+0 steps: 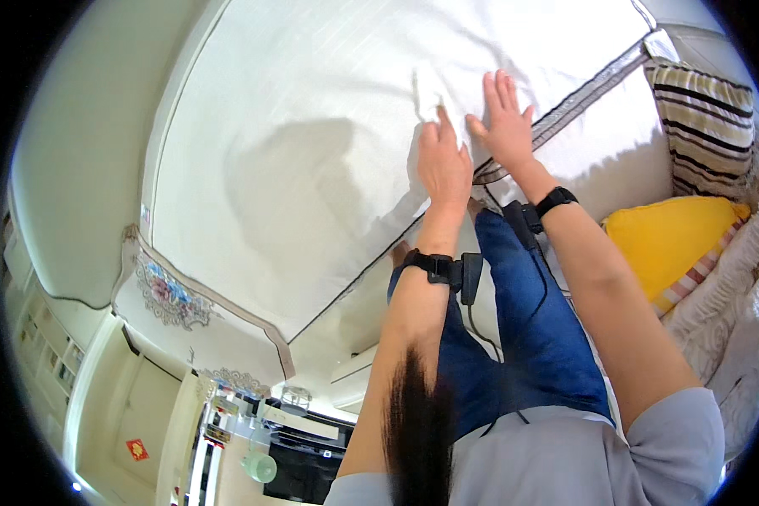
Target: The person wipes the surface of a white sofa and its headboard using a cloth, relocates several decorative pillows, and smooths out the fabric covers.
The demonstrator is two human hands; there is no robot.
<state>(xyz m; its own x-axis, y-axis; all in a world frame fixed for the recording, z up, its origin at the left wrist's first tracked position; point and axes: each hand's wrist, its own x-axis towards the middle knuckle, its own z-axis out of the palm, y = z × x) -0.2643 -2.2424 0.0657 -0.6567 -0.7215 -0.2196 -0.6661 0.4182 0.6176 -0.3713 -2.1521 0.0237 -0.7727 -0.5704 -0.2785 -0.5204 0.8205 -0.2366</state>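
Clearly soft and light, this white sheet: thin woven cloth, limp, apt to wrinkle and slide over the bed beneath, not fragile, not slippery to bare skin. Best taken at an edge or at the small raised fold just ahead of the left hand, pinched between thumb and fingers; flat palms only push and smooth. Spread wide across the bed, filling the upper middle of the view, with faint stripes in the weave and a broad soft shadow over its centre. Bordered at the right by a grey-brown trimmed hem, running diagonally away from the hands.

Left hand laid palm down on the cloth, fingers extended and close together, gripping nothing, fingertips just at the little fold. Right hand flat beside it, fingers spread and straight, resting on the cloth near the trimmed hem, also holding nothing. Black bands on both wrists, each with a small dark unit attached.

Off to the right, a yellow cushion and a striped pillow, well apart from the hands. Below, blue-trousered knees against the bed's edge
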